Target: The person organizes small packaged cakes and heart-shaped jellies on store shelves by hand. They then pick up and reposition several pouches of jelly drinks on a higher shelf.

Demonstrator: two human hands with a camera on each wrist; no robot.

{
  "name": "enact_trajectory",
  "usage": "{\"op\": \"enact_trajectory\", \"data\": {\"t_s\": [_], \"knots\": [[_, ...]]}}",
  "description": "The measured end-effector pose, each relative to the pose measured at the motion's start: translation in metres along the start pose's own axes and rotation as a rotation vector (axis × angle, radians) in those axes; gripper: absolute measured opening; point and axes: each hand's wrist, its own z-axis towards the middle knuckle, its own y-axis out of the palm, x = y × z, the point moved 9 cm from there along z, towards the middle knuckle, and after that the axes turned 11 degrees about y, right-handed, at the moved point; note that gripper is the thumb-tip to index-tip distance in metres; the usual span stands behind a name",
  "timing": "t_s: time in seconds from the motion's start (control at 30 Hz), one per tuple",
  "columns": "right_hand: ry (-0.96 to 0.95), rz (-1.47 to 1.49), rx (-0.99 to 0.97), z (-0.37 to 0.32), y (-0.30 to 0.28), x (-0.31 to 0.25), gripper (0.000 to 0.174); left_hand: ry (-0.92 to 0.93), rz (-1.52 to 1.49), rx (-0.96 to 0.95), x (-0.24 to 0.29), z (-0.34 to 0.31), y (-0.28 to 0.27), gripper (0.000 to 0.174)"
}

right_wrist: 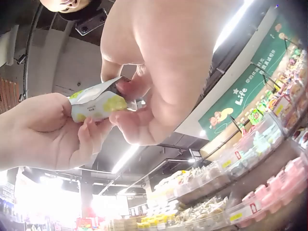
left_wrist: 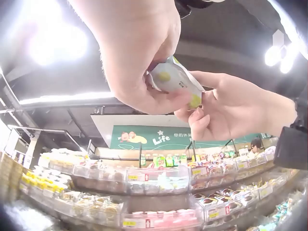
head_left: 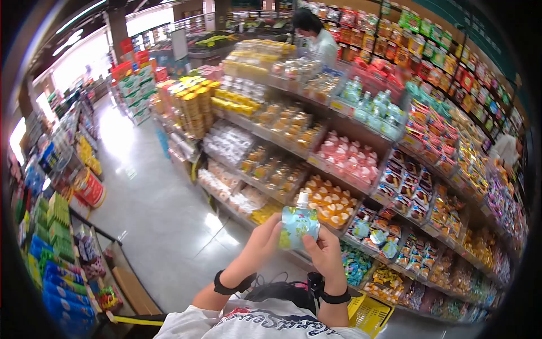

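Observation:
A pale green and blue spouted pouch [head_left: 298, 227] with a white cap [head_left: 303, 199] is held upright in front of the chest, between both hands. My left hand [head_left: 263, 242] grips its left side. At the lower right edge my right hand [head_left: 326, 253] pinches it, thumb lying on the front. From below, the left wrist view shows the underside of the pouch [left_wrist: 175, 83], with fingers of both hands curled at its edges. The right wrist view has the same pouch [right_wrist: 98, 102] between my left hand [right_wrist: 41, 130] and right hand [right_wrist: 159, 72].
Tiered shelves of packaged sweets run along the right, with bins of pink heart-topped cups [head_left: 347, 158] and orange cups [head_left: 324, 203]. A yellow basket [head_left: 370, 313] is at the lower right. The grey aisle floor [head_left: 164, 186] stretches left, past another display [head_left: 59, 243]. A person [head_left: 322, 42] stands behind the shelves.

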Motion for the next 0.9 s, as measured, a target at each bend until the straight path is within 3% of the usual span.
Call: {"op": "enact_trajectory", "data": {"t_s": [0.17,0.27,0.4,0.57,0.7,0.9], "knots": [[-0.031,0.004,-0.155,-0.004,0.065,-0.005,0.026,-0.054,0.122,0.138,0.007,-0.043,-0.056,0.029],[0.028,0.102,-0.319,-0.008,0.097,0.002,0.029,-0.075,0.129,0.144,0.019,-0.061,-0.081,0.031],[-0.038,0.060,-0.400,-0.011,0.128,-0.006,0.033,-0.094,0.180,0.145,0.027,-0.082,-0.108,0.035],[0.053,0.079,-0.442,-0.012,0.143,-0.003,0.037,-0.134,-0.036,0.097,0.016,-0.098,-0.113,0.037],[0.008,0.139,-0.407,-0.011,0.144,-0.003,0.038,-0.066,-0.176,0.060,0.023,-0.104,-0.103,0.037],[-0.018,0.269,-0.461,-0.009,0.132,-0.002,0.039,-0.058,-0.160,0.050,0.041,-0.104,-0.084,0.038]]}}
